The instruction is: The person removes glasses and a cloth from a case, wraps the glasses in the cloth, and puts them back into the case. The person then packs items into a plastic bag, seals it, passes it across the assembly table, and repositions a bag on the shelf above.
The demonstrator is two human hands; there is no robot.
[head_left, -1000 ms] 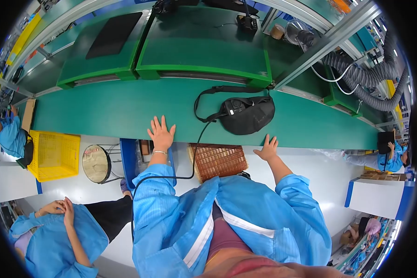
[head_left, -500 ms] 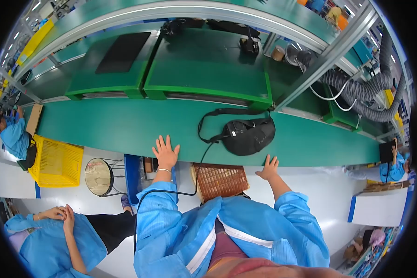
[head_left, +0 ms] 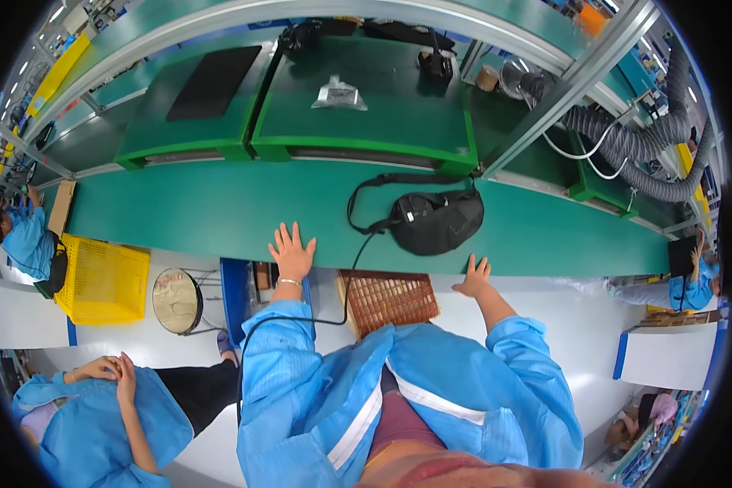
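Observation:
My left hand point(head_left: 292, 255) lies flat at the front edge of the green table point(head_left: 211, 211), fingers spread, holding nothing. Farther right, my right hand point(head_left: 474, 277) rests on the same edge with its fingers apart, and it too is bare of any object. Between and beyond them sits a black waist bag point(head_left: 443, 220), nearest to my right hand. Its strap loops to the left, and a black cable point(head_left: 347, 301) runs from it toward my left sleeve. On the raised green platform behind lies a small clear, silvery packet point(head_left: 339, 95), its contents too small to make out.
A black mat point(head_left: 214, 83) and a black device point(head_left: 436, 67) lie on the raised platforms. Metal framing and a grey hose point(head_left: 626, 134) stand at right. Left are a yellow crate point(head_left: 102, 281), a stool point(head_left: 176, 301) and a seated person point(head_left: 110, 415). A woven seat point(head_left: 390, 302) is below.
The silvery packet now lies on the raised platform, where none was before. The view has tilted slightly, so the table sits higher. Both hands stay on the table edge.

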